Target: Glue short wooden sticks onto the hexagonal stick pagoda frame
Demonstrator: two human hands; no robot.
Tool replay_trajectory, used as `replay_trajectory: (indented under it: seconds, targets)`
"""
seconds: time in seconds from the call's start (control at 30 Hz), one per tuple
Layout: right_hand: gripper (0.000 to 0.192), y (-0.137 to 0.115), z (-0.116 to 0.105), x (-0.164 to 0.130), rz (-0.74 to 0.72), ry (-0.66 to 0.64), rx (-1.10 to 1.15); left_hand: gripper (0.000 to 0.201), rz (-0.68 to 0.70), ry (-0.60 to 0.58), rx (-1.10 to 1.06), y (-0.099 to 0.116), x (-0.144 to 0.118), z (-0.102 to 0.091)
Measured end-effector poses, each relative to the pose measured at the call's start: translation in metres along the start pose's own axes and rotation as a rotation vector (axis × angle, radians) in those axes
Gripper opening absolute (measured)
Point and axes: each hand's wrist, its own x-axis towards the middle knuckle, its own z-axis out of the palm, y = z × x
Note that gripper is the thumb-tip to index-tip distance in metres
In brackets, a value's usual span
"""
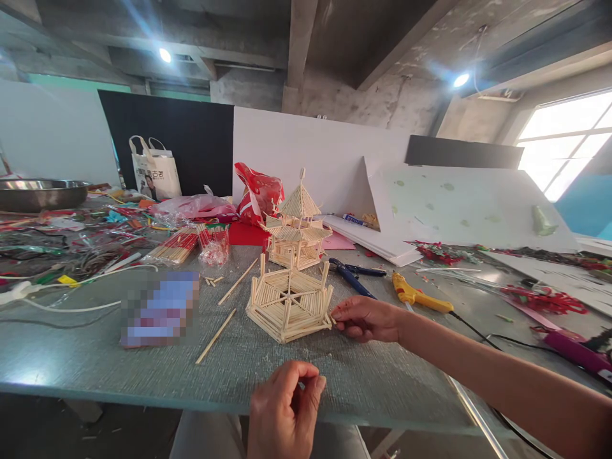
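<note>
"Starting at the left, what lies on the table [119, 370]?"

"A metal bowl [43, 195] at the far edge, then a blurred-out slab [160, 309], then two loose sticks [216, 336], both slanting away to the right."

"And the left hand?"

"The left hand [287, 408] is next, low in the middle, at the near edge. Its fingers are curled and the thumb is brought in to the forefinger; I see nothing between them."

"Where's the frame?"

"The frame [287, 312] sits on the table beyond that hand, well apart from it. It's six-sided, wider across the view than deep, with short posts rising at its corners. The pagoda [300, 201] stands upright just behind; I can't tell whether the two touch."

"Which hand is nearer the frame?"

"The right hand [358, 319], clearly. It comes in from the right, fingertips pointing left, at the frame's right corner. So the frame lies directly left of those fingertips."

"Holding anything?"

"Pinching a short stick [333, 321], it seems, between thumb and finger. It's too small to say whether its end meets the frame or which way it runs."

"Anything past that?"

"Pliers [352, 278] just behind the right hand, then a yellow glue gun [421, 297] farther right, nozzle pointing away."
</note>
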Motion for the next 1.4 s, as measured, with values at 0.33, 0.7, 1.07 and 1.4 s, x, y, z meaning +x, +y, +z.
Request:
replay_trajectory:
  seconds: [0.33, 0.7, 1.07, 1.4]
  targets:
    - [0.024, -0.006, 0.001, -0.014, -0.039, 0.011, -0.041, 0.014, 0.0, -0.017, 0.003, 0.0, 0.001, 0.0]
    - [0.022, 0.001, 0.005, -0.027, -0.078, 0.047, -0.08, 0.023, -0.197, 0.052, 0.042, -0.006, 0.019, -0.032]
    - [0.022, 0.006, 0.01, -0.035, -0.094, 0.056, -0.072, 0.024, 0.003, 0.022, 0.312, -0.02, 0.038, -0.049]
    - [0.023, 0.006, 0.028, -0.044, -0.08, 0.024, -0.044, 0.019, 0.027, 0.039, 0.22, -0.003, 0.024, -0.037]
